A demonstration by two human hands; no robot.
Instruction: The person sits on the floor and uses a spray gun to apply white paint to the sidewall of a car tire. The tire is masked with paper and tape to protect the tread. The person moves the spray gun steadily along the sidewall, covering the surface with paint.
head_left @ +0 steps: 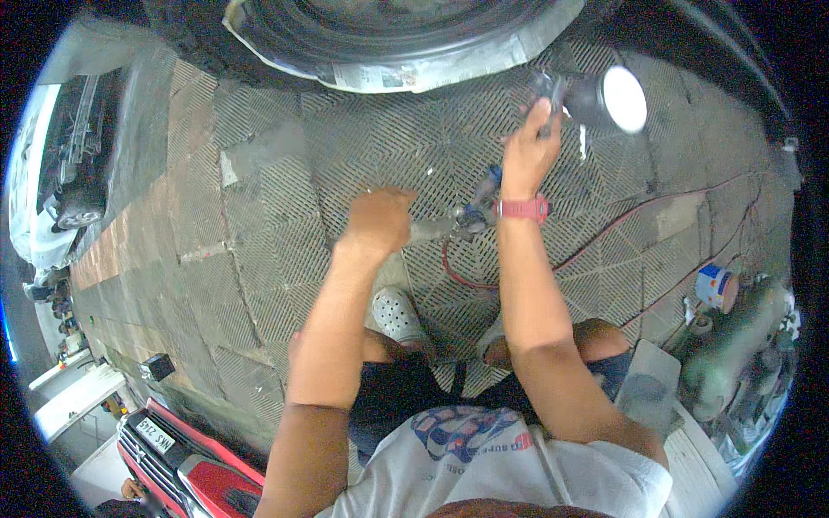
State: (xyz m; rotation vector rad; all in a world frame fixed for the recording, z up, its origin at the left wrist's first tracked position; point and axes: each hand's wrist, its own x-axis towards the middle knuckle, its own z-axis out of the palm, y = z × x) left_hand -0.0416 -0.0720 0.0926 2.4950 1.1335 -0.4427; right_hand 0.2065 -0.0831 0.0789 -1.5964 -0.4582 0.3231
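My right hand [531, 151] is closed round a spray gun [546, 86], raised in front of a wheel [380, 39]. A dark cup [591, 99] with a bright white round end juts from the gun to the right. Below that hand, a blue and metal fitting [473, 214] hangs by the red hose [484, 283], partly behind my wrist; how it joins the gun is hidden. My left hand [378, 217] hovers over the floor with curled fingers, slightly blurred. Whether it holds anything is hidden. Pale paper masking [414, 79] edges the wheel.
Ridged floor tiles [276, 250] lie beneath me, and the hose trails across them to the right. A blue and white can [715, 287] stands at right beside a green tank-like object [734, 354]. A red vehicle [207, 466] is at lower left, a pale vehicle [52, 190] at far left.
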